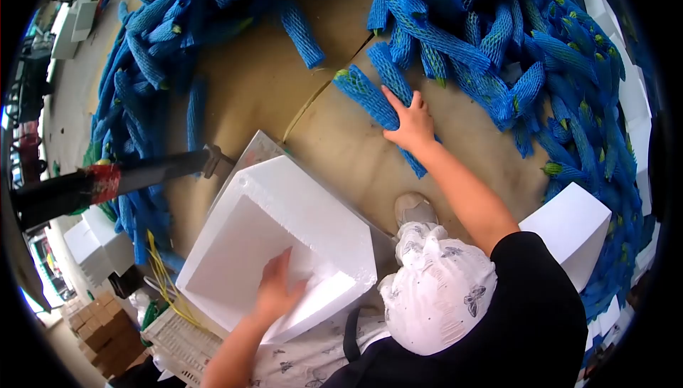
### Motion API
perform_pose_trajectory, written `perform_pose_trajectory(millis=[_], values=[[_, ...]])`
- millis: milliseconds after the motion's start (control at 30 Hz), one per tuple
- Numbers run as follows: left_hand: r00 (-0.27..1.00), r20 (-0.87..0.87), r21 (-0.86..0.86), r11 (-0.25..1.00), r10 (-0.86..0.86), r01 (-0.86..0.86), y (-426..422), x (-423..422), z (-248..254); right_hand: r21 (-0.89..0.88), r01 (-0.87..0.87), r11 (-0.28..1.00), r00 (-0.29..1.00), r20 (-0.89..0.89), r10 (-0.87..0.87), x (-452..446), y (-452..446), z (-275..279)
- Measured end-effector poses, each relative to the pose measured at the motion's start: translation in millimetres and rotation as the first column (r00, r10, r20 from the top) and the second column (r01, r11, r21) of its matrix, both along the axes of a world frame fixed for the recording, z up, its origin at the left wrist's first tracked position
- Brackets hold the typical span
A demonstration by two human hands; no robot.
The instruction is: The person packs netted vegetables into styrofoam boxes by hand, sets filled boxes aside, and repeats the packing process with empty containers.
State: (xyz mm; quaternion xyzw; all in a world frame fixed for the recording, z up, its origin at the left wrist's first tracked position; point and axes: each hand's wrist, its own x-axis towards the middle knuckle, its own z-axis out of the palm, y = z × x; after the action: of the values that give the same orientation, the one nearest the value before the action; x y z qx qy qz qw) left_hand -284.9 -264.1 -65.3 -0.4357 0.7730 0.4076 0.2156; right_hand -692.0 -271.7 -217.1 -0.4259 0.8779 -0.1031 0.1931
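Note:
My right hand [413, 121] is on a blue-netted green vegetable [366, 96] lying on the brown surface, with the thumb on one side and fingers on the other. A second netted vegetable [390, 71] lies beside it, touching the fingers. My left hand [279, 290] is inside a white foam box [313, 196], its thumb and fingers apart, nothing seen in it. The box is tilted, its opening facing the left forearm.
Piles of blue-netted vegetables [491, 39] ring the brown surface [334, 132]. A black bar with red tape [105, 180] juts in from the left. Another white box [569, 228] stands at the right. A shoe [415, 210] and white butterfly-patterned fabric [441, 288] show below. Brown cartons [103, 331] are lower left.

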Motion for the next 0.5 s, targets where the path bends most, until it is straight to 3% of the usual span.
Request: perform_pose_trajectory(millis=[33, 67, 100, 133, 200, 233, 267, 300, 367, 400, 467, 500], values=[[0.999, 0.0, -0.011, 0.999, 0.034, -0.034, -2, -2, 1, -0.047, 0.02, 0.999, 0.997, 0.074, -0.016, -11, -2, -2], [1.0, 0.008, 0.027, 1.0, 0.001, -0.001, -8, -4, 1, -0.187, 0.1, 0.977, 0.947, 0.319, -0.036, -27, -1, -6], [1.0, 0.017, 0.067, 0.997, -0.026, 0.025, -11, -3, 2, -0.207, 0.061, 0.977, 0.931, 0.365, 0.019, -29, -2, 17], [0.999, 0.023, 0.059, 0.998, 0.028, -0.029, -12, -1, 1, -0.32, -0.066, 0.945, 0.952, 0.263, 0.155, -18, -2, 67], [0.999, -0.042, 0.056, 0.998, -0.004, 0.007, -10, 7, -2, -0.56, -0.381, 0.736, 0.886, 0.007, 0.464, 16, -5, 146], [0.999, -0.037, 0.06, 0.998, 0.015, -0.013, -6, 10, -2, -0.581, -0.471, 0.664, 0.79, 0.057, 0.611, 40, -8, 185], [0.996, -0.09, 0.022, 1.0, 0.006, -0.004, -3, 10, -3, -0.593, -0.634, 0.496, 0.646, -0.054, 0.761, 65, -14, 215], [0.988, -0.152, -0.026, 1.0, -0.009, 0.005, -4, 7, -5, -0.515, -0.763, 0.392, 0.497, -0.078, 0.864, 96, -16, 235], [0.969, -0.157, 0.033, 0.98, -0.189, 0.196, -12, 3, 10, -0.261, -0.948, 0.181, 0.179, 0.029, 0.983, 153, -22, 245], [0.947, -0.146, 0.019, 0.956, -0.288, 0.293, -10, 9, 11, -0.19, -0.981, 0.042, 0.069, -0.141, 0.988, 181, -26, 229], [0.967, -0.12, 0.013, 0.974, -0.225, 0.228, -1, 10, 20, -0.024, -0.999, -0.022, -0.016, -0.215, 0.977, 230, -45, 203], [0.976, -0.156, -0.035, 0.988, -0.151, 0.148, 12, 25, 5, 0.102, -0.99, -0.1, -0.112, -0.122, 0.986, 251, -60, 194]])
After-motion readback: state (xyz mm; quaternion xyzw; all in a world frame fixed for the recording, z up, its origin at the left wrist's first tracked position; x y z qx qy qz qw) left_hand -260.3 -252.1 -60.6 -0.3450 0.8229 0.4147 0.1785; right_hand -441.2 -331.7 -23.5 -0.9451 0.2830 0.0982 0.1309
